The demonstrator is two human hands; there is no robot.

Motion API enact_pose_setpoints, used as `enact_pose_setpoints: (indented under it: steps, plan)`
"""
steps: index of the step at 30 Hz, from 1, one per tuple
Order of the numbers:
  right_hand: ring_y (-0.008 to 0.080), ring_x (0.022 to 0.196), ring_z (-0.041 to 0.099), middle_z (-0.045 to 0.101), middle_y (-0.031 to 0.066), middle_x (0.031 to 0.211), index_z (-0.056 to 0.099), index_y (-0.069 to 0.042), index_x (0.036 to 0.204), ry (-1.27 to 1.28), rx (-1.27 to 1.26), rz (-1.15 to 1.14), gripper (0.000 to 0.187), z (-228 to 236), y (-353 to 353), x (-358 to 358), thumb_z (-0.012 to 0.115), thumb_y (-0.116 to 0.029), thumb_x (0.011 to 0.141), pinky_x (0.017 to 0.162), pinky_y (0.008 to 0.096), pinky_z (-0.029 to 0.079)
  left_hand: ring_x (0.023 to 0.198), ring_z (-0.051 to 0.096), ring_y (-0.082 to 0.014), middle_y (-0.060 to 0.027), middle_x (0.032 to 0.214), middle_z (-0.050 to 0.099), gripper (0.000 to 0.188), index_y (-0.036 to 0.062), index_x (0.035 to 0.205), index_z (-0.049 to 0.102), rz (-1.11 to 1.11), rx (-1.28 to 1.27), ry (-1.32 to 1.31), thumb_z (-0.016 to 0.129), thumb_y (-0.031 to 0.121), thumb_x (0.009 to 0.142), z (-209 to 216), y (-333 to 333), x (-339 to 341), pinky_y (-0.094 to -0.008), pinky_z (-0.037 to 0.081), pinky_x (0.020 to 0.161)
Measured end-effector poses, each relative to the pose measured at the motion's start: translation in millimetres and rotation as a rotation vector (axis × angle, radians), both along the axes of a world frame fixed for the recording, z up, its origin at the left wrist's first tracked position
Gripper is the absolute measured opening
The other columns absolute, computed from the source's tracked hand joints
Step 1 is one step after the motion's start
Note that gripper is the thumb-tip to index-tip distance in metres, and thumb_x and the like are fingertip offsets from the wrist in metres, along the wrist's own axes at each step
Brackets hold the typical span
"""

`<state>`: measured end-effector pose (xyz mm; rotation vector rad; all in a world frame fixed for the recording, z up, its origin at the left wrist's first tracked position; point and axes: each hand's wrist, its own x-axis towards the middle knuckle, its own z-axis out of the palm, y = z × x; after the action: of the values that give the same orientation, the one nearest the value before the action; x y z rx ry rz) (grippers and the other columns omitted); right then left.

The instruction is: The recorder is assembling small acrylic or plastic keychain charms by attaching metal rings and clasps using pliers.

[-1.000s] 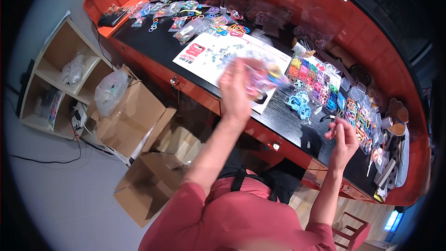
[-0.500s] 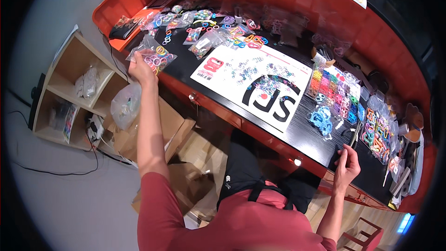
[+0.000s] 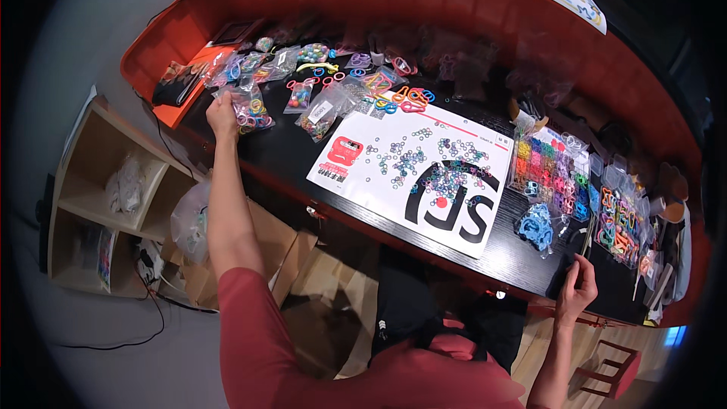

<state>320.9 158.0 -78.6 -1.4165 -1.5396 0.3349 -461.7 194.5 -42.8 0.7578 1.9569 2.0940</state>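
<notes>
My left hand (image 3: 222, 116) is closed on the top of a clear plastic bag (image 3: 252, 111) of coloured rings, at the left end of the black desk (image 3: 280, 155). The bag's lower part appears to rest on the desktop. At the right front edge, my right hand (image 3: 579, 295) has its thumb and fingers curled together; anything between them is too small to make out. Light blue links (image 3: 535, 226) lie beyond it. Between my hands, small metallic-looking rings (image 3: 454, 178) are scattered over a white printed sheet (image 3: 363, 201).
Several bags of beads and rings (image 3: 322, 111) line the back left. A divided tray of coloured pieces (image 3: 549, 167) and a bag of coloured clasps (image 3: 619, 223) stand at the right. Below left are a wooden shelf (image 3: 91, 155) and cardboard boxes (image 3: 273, 238). A red chair (image 3: 625, 373) stands lower right.
My left hand has brought the bag of rings down towards the desktop. My right hand remains by the front edge, its fingers still curled. The whole view has shifted slightly.
</notes>
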Motion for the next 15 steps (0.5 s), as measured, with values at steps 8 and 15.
enact_pose_setpoints:
  steps: [8,15]
  plan:
    - [0.0012,0.065,0.048,0.058,-0.0036,0.079,0.069,0.0,0.107,-0.11,0.031,-0.053,0.014,7,-1,-11,0.058,-0.002,0.099,0.056,0.0179,0.037,0.111,0.061,-0.0304,-0.0176,0.122,0.063,0.048,0.0039,0.129,0.058,0.507,-0.378,0.67,0.067,0.034,0.093,-1,-5,2,-0.0455,0.048,0.091]
    - [0.003,0.068,0.05,0.061,-0.0014,0.084,0.068,0.0,0.108,-0.169,0.023,-0.059,0.015,4,-1,-1,0.057,-0.003,0.099,0.06,0.0194,0.04,0.146,0.021,-0.0492,-0.0342,0.155,0.025,0.081,0.0063,0.154,0.03,0.228,-0.882,0.733,0.062,0.049,0.093,-2,-16,99,-0.0551,0.023,0.118]
